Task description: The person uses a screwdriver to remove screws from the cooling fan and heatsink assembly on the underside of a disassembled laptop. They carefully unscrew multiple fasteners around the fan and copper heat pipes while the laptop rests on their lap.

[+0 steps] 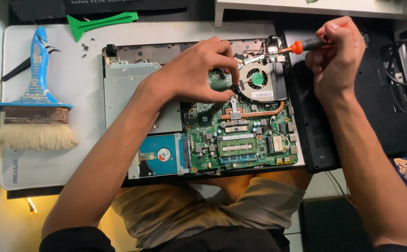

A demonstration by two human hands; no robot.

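Green circuit board (241,140) is lying exposed in an opened laptop (203,112) as the left hand (199,70) is pinching near the cooling fan (258,80); the right hand (336,56) is gripping an orange-collared screwdriver (303,45) above the laptop's rear corner

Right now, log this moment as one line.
left hand: on laptop by fan | right hand: holds screwdriver | brush: on mat

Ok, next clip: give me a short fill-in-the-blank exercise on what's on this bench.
1. The right hand grips a screwdriver with an ____ collar.
2. The left hand rests on the opened laptop beside the round cooling ____.
3. The wide brush at the left has a ____ handle.
4. The pry tool at the top is ____.

Missing words: orange; fan; blue; green
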